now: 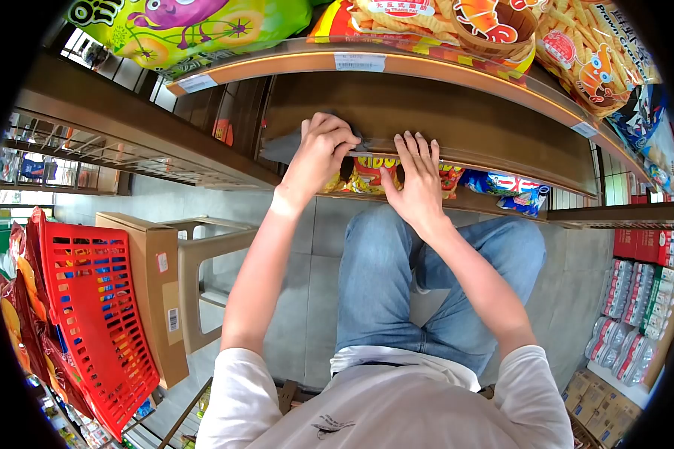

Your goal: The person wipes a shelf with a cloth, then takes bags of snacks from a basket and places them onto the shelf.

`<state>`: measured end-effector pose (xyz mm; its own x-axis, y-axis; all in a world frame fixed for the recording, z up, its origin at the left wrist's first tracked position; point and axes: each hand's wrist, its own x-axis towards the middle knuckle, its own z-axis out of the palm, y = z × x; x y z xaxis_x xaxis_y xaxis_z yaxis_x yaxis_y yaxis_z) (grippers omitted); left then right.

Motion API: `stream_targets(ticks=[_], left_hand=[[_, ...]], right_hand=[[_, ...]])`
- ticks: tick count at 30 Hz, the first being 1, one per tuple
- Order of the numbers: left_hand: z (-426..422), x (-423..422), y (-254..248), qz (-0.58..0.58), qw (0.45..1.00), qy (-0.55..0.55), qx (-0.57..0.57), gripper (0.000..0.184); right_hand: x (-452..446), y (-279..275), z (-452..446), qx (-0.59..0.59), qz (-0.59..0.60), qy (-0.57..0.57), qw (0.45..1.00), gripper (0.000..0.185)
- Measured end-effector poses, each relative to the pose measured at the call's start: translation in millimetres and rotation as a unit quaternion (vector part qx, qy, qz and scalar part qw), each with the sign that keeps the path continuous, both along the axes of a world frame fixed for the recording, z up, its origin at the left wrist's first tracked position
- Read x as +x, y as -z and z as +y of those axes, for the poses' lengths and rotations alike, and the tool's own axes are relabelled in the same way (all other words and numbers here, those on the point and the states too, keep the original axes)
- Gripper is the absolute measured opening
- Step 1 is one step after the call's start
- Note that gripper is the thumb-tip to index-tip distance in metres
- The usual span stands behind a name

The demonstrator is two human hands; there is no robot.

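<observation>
Bare left hand (pixel 326 147), bare right hand (pixel 416 179): one each
Limp grey cloth (pixel 280 149): one
Red perforated plastic basket (pixel 95 301): one
Tall brown cardboard box (pixel 156 299) beside the basket: one
Beige plastic stool (pixel 193 280): one
White paper labels (pixel 360 62) on the orange shelf edge (pixel 277 63): three
Shiny blue snack bags (pixel 494 182) low down: probably two, from where I stand

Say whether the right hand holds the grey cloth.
No, the right hand lies spread on the shelf edge, apart from the grey cloth.
</observation>
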<state>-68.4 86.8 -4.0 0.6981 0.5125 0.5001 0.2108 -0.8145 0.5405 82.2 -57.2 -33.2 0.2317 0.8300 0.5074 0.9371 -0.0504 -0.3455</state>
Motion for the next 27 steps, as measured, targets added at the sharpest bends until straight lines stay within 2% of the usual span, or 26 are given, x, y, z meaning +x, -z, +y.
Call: stream_targets(ticks=[5,18,20,21,23,25,27], left_hand=[[11,10,-8,0.09,0.993,0.081,0.007,0.011],[9,43,-19,0.137,0.979,0.149,-0.03,0.012],[10,47,-21,0.158,0.974,0.154,-0.044,0.011],[10,48,-21,0.158,0.974,0.157,-0.043,0.011],[12,49,-22,0.144,0.975,0.165,-0.048,0.011],[16,50,-23,0.156,0.97,0.175,-0.06,0.012],[19,53,-23,0.166,0.966,0.186,-0.071,0.012]], right_hand=[[1,-3,-1,-0.001,0.034,-0.006,0.999,0.057],[7,-8,-6,0.01,0.099,0.007,0.995,0.057],[16,-13,-9,-0.03,0.2,-0.002,0.979,0.06],[22,-16,-11,-0.029,0.2,0.0,0.979,0.06],[40,-37,-19,-0.077,0.345,0.002,0.935,0.059],[78,-43,-31,-0.071,0.187,0.054,0.978,0.053],[111,-49,-49,-0.119,0.103,0.113,0.981,0.047]])
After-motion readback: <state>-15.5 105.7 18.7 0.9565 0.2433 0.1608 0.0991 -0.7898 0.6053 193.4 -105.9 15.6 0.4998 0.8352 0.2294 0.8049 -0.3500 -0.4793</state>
